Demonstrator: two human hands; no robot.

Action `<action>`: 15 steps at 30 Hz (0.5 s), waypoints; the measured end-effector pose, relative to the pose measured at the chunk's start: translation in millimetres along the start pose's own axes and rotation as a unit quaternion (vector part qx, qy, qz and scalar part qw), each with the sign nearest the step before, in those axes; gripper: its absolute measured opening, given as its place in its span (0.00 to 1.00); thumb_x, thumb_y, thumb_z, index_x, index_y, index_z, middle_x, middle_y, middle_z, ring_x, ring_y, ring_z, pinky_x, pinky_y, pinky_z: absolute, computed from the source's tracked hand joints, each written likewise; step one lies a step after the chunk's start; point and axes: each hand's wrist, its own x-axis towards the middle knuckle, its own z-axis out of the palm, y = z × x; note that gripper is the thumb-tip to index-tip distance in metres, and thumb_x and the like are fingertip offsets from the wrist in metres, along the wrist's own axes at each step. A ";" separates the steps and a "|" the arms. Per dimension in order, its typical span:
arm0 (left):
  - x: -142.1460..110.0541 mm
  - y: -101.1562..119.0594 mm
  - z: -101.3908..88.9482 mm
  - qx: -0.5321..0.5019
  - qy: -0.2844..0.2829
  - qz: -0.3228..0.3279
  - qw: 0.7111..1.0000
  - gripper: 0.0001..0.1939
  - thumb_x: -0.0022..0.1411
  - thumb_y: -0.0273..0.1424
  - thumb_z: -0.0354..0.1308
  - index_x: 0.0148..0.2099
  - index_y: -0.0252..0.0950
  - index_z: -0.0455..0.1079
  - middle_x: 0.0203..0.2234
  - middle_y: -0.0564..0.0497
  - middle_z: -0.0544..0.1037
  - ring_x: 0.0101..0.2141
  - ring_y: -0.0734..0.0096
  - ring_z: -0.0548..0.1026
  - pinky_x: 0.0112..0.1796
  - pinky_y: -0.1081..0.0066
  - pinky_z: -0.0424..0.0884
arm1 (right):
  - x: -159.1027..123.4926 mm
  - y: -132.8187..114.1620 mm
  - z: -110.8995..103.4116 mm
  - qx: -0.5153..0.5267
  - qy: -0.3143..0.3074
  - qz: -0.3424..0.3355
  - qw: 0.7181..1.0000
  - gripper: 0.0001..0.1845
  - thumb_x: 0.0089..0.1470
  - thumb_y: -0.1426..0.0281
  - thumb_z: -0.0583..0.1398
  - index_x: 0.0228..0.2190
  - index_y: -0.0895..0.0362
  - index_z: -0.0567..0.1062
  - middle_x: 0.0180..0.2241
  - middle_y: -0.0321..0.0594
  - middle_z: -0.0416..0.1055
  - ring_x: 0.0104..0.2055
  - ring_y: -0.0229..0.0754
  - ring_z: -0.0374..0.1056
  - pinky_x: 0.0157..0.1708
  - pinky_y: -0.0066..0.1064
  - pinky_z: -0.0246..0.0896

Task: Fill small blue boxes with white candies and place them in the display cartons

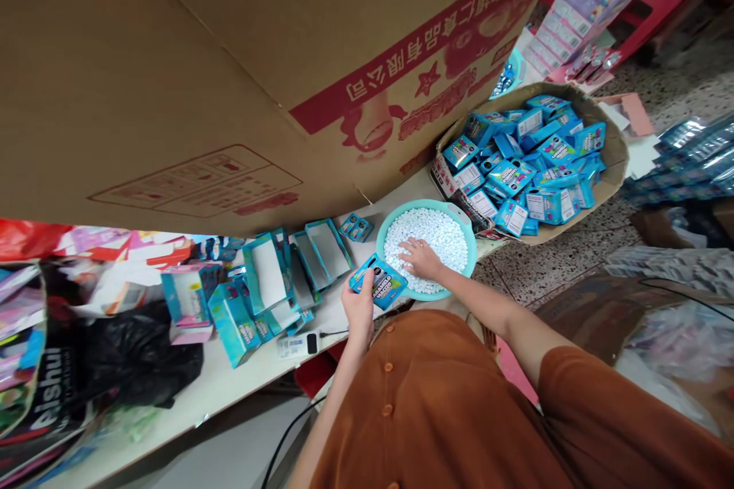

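White pieces [425, 225] could spill if the right hand [422, 258], fingers loosely spread, tips the basin [472, 244]; the left hand's [358, 307] fingers grip a blue box [386, 286].

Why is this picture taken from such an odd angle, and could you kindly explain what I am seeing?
There is no machine here: these are a person's two bare hands, and the single picture comes from a camera worn on their head, looking forward and down. The left hand holds a small blue box. The right hand touches white pellets in a basin. On the table, to the left, are open cases. A cardboard tray of similar boxes sits beyond the basin, to the right.
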 end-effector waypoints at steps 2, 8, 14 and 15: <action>-1.6 1.7 -0.1 -0.002 -0.005 -0.002 1.000 0.25 0.44 0.44 0.64 0.41 0.34 0.69 0.32 0.49 0.76 0.32 0.71 0.74 0.38 0.68 0.71 | -2.1 8.1 -2.3 0.000 -0.004 0.006 1.000 0.16 0.49 0.70 0.58 0.42 0.54 0.73 0.55 0.47 0.60 0.58 0.56 0.49 0.50 0.49 0.48; -4.1 0.9 -1.4 0.008 -0.014 -0.002 1.000 0.25 0.46 0.44 0.63 0.42 0.35 0.67 0.34 0.49 0.76 0.34 0.71 0.74 0.39 0.68 0.71 | -16.9 45.8 -15.6 0.020 -0.005 0.091 0.996 0.13 0.51 0.68 0.57 0.39 0.53 0.75 0.50 0.45 0.64 0.54 0.54 0.52 0.48 0.45 0.53; -2.7 -3.4 5.3 0.010 -0.055 -0.003 0.998 0.24 0.47 0.44 0.62 0.42 0.34 0.67 0.34 0.50 0.76 0.34 0.71 0.75 0.39 0.69 0.71 | -17.8 52.9 -12.8 0.051 0.054 0.177 0.981 0.15 0.54 0.67 0.53 0.40 0.53 0.76 0.49 0.46 0.64 0.51 0.51 0.54 0.50 0.44 0.52; -2.2 -3.9 7.1 0.011 -0.061 0.000 0.998 0.24 0.47 0.44 0.62 0.42 0.35 0.67 0.34 0.50 0.76 0.34 0.71 0.74 0.39 0.69 0.71 | -15.5 50.8 -10.5 0.052 0.062 0.190 0.978 0.15 0.55 0.66 0.53 0.40 0.54 0.76 0.49 0.46 0.64 0.51 0.51 0.54 0.51 0.44 0.52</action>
